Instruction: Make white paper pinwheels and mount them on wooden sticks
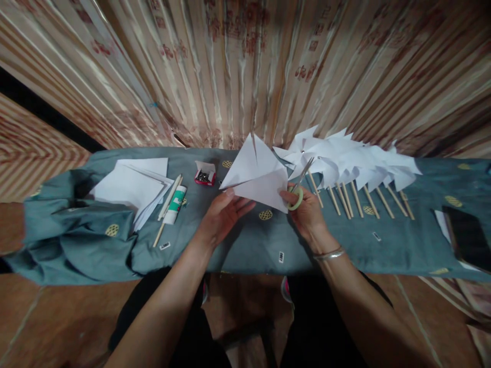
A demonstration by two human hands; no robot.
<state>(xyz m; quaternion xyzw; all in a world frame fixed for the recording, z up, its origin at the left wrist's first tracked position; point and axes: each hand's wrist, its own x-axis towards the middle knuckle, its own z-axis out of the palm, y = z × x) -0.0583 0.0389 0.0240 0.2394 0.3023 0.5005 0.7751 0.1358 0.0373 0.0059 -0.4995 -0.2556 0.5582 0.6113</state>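
My left hand (222, 214) pinches the lower left edge of a folded white paper sheet (258, 174) held up above the grey-green cloth (238, 240). My right hand (307, 212) grips scissors (300, 186) with pale green handles; the blades point up and right beside the paper's right edge. A silver bangle (330, 254) sits on my right wrist.
A row of finished white paper pinwheels on wooden sticks (353, 168) lies to the right. A stack of white sheets (132, 189), a glue stick (175, 204), loose wooden sticks (166, 212) and a small box of pins (204, 174) lie to the left. A dark tablet (466, 237) rests far right. Striped curtain behind.
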